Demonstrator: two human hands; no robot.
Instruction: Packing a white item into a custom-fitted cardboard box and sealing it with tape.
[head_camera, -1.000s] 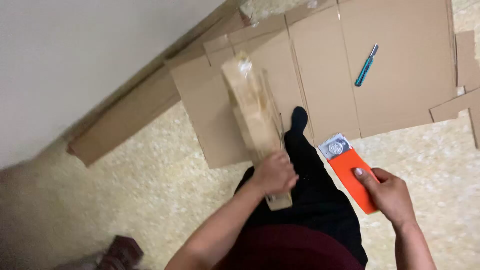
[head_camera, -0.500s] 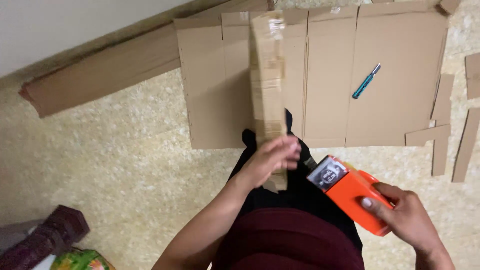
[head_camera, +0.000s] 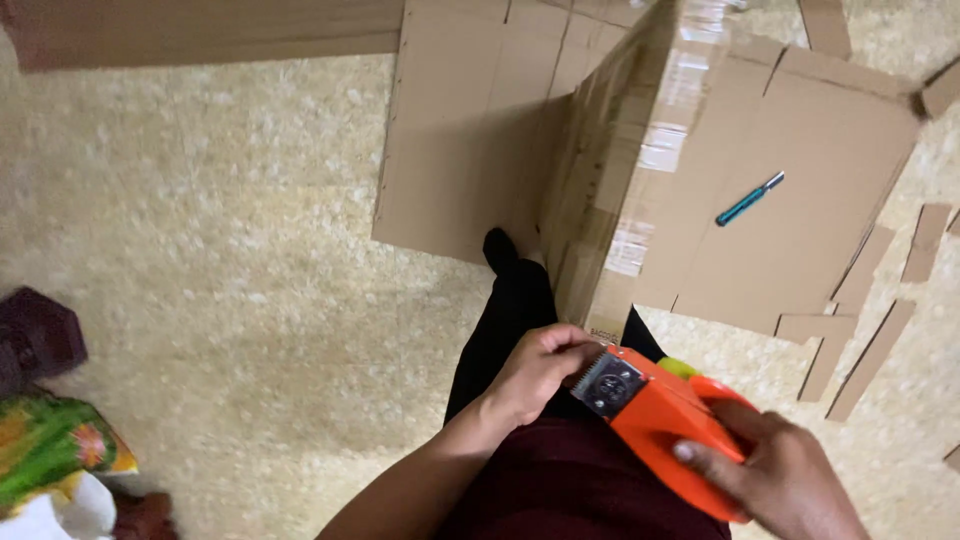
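Your right hand (head_camera: 775, 480) is wrapped around the orange tape dispenser (head_camera: 660, 420), fingers curled over its body. Its toothed metal end points toward your left hand (head_camera: 535, 370), just beside it. That left hand is cupped, fingers pressed together on the near end of the tall folded cardboard bundle (head_camera: 610, 190), which stands on edge and leans away from you, taped along its narrow face. Beyond both hands, flat cardboard sheets (head_camera: 800, 190) cover the beige floor, with a teal-handled cutter (head_camera: 748, 199) lying on one, well apart from your hands.
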